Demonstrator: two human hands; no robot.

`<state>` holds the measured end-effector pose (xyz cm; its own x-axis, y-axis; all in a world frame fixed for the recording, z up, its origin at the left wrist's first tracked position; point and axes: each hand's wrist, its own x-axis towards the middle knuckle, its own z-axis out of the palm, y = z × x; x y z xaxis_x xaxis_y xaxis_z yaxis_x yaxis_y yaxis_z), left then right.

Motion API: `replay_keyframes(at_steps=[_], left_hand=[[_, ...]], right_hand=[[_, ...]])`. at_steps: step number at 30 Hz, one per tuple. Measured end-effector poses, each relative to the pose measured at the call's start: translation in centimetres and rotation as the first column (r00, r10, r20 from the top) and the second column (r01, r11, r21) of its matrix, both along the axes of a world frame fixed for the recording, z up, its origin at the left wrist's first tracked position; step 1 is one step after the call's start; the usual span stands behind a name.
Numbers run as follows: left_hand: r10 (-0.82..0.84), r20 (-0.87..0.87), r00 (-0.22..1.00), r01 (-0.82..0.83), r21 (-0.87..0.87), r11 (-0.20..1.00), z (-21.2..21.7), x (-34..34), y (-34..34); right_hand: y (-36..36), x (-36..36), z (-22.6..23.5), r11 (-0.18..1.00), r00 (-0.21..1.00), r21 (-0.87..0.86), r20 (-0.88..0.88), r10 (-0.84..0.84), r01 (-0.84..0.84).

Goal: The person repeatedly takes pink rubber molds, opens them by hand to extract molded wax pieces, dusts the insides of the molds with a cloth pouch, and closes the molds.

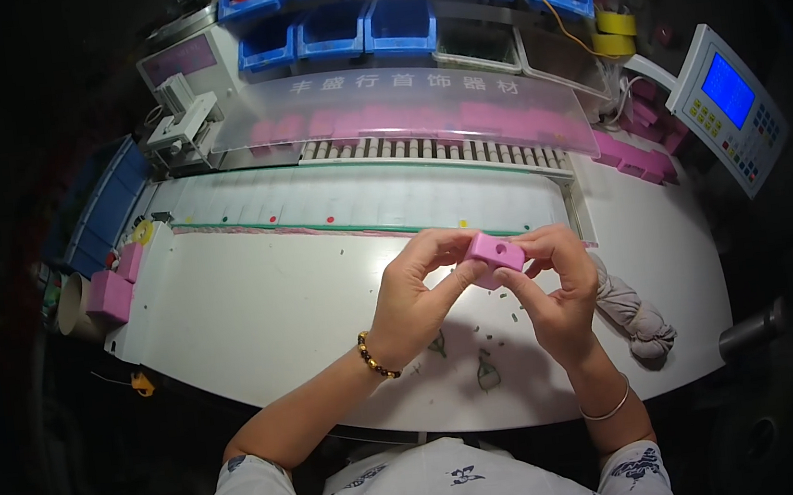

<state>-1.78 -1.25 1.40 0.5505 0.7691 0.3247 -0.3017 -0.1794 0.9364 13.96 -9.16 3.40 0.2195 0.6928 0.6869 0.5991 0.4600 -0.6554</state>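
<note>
Between my two hands, above the white table, I hold a small pink block [496, 253] with a round dark hole in the face turned toward me. The fingers and thumb of my left hand [424, 278] close on its left side. My right hand [557, 281] pinches its right side, thumb at the lower edge. What my fingertips cover on the far side is hidden. Below the block, small dark bits [490, 339] and a greenish outlined shape [488, 373] lie on the tabletop.
A crumpled grey cloth [633, 311] lies right of my right hand. Beyond my hands run a green-edged white belt [362, 193] and a roller track [435, 150]. Blue bins [400, 27] stand at the back. A control panel [730, 106] rises at right; pink blocks [110, 297] sit at left.
</note>
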Motion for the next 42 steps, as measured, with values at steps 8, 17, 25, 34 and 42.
replay_keyframes(at_steps=[8,17,25,34,42], left_hand=[[0.347,-0.098,0.933,-0.228,0.587,0.777,-1.5,0.7,-0.5],[0.703,-0.432,0.564,-0.419,0.585,0.695,-4.6,-3.0,13.2],[0.796,-0.508,0.328,-0.353,0.716,0.602,-4.9,-1.1,16.5],[0.583,-0.708,0.398,0.186,0.685,0.705,-3.9,9.3,19.0],[0.582,-0.630,0.514,0.296,0.767,0.569,-3.2,13.1,22.6]], right_hand=[[1.4,0.6,-1.1,0.887,0.797,-0.313,-0.597,0.094,-0.339],[0.8,2.5,-1.9,0.755,0.811,-0.516,-0.585,0.033,-0.404],[1.1,3.3,-2.6,0.812,0.786,-0.471,-0.617,-0.024,-0.346],[0.7,4.1,-3.2,0.798,0.773,-0.486,-0.633,-0.042,-0.355],[0.5,3.9,-3.6,0.805,0.765,-0.451,-0.644,0.004,-0.385]])
